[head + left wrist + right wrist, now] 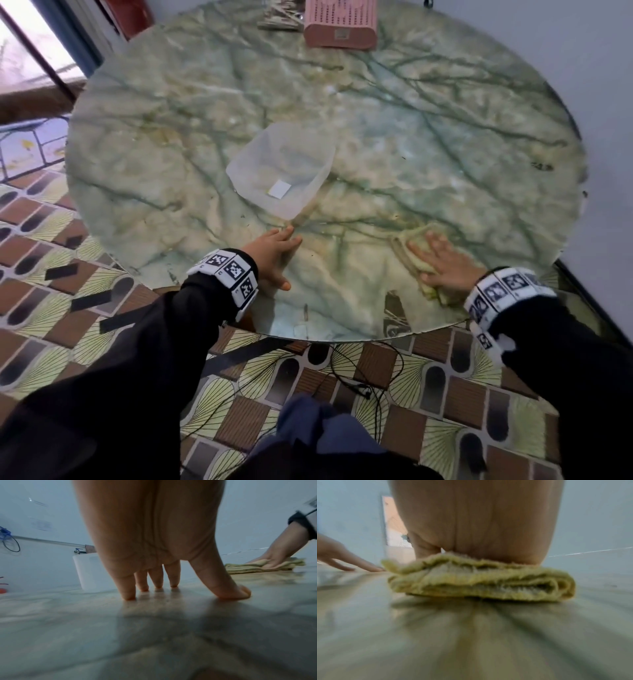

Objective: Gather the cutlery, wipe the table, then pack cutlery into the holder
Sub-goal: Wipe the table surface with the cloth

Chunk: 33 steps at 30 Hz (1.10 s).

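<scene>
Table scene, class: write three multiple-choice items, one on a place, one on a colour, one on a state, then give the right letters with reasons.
1. Where is the pink holder?
A. far edge of the table
B. beside the left hand
C. on the floor

2. What colour is the cloth?
A. blue
B. yellow-green
C. red

3. How does the right hand meet the cloth?
A. pinches one corner
B. hovers above it
C. presses flat on it

Answers:
1. A, it stands at the far rim in the head view.
2. B, seen in all three views.
3. C, spread fingers lie on the folded cloth.
</scene>
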Available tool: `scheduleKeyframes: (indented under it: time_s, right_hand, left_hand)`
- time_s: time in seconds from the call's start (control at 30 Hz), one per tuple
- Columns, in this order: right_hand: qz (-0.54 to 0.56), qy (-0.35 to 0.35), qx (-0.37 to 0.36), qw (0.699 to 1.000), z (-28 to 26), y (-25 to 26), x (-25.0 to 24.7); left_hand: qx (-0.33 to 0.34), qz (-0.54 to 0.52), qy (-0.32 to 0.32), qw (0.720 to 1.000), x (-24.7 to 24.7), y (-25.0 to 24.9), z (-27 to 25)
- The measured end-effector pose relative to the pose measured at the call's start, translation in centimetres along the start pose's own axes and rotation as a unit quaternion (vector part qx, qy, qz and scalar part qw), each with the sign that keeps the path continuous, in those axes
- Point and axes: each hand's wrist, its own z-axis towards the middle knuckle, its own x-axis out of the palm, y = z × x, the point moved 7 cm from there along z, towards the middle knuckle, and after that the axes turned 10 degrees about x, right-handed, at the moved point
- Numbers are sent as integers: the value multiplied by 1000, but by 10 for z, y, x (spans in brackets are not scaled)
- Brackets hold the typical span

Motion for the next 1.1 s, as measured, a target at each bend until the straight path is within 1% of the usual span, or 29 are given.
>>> scheduleKeyframes:
  time_s: [0.07,0.13,0.2,0.27,0.3,0.37,0.43,0.5,0.53,0.6,0.67,0.73,0.77,0.8,0.9,0.93,0.97,1.03,1.07,1.1]
  right_hand:
    - [46,-42,63,996,14,-5,-19]
    - [60,-69,82,992,23,20,-31]
    - [32,-84,40,995,26,63,-33]
    - [-30,-84,-42,995,15,110,-21]
    - [-55,-67,-83,993,6,127,-9]
    - [-90,-14,-146,985,-15,139,18]
    - [-100,23,-175,979,-32,123,33]
    - [-82,42,-159,983,-34,92,31]
    - [-68,47,-132,988,-30,74,24]
    - [-40,30,-62,997,-13,48,6]
    - [8,-4,9,1000,0,43,-14]
    - [36,-46,50,997,6,62,-25]
    - [38,-52,51,997,6,81,-25]
    - [37,-47,36,998,4,104,-20]
    - [7,-6,-51,999,-16,177,8]
    - [-11,5,-76,997,-25,194,19]
    - [-28,13,-92,995,-32,201,27]
    - [-43,25,-96,994,-44,195,32]
    - [-43,25,-82,995,-44,184,29]
    - [-29,23,-51,998,-41,170,25]
  left_hand:
    - [-5,-9,-7,1000,0,0,-1]
    - [-6,-22,-12,1000,-1,0,-2]
    - [-6,-40,-19,999,-1,0,-3]
    - [-1,-53,-29,998,-1,1,-3]
    - [2,-56,-32,998,-1,1,-3]
    - [5,-59,-39,997,0,1,-4]
    - [8,-57,-40,998,2,1,-6]
    - [10,-68,-47,997,3,3,-8]
    - [10,-78,-54,995,3,4,-9]
    - [13,-96,-70,993,2,4,-11]
    - [25,-119,-78,990,-1,5,-15]
    - [30,-163,-94,982,-6,11,-22]
    - [30,-186,-104,977,-9,19,-26]
    - [29,-197,-110,974,-12,28,-30]
    - [13,-179,-92,980,-19,62,-45]
    - [4,-162,-85,983,-22,75,-50]
    - [-6,-142,-81,987,-23,89,-55]
    - [-26,-101,-81,991,-27,115,-66]
    - [-32,-87,-82,992,-28,127,-71]
    - [-36,-78,-85,993,-29,138,-75]
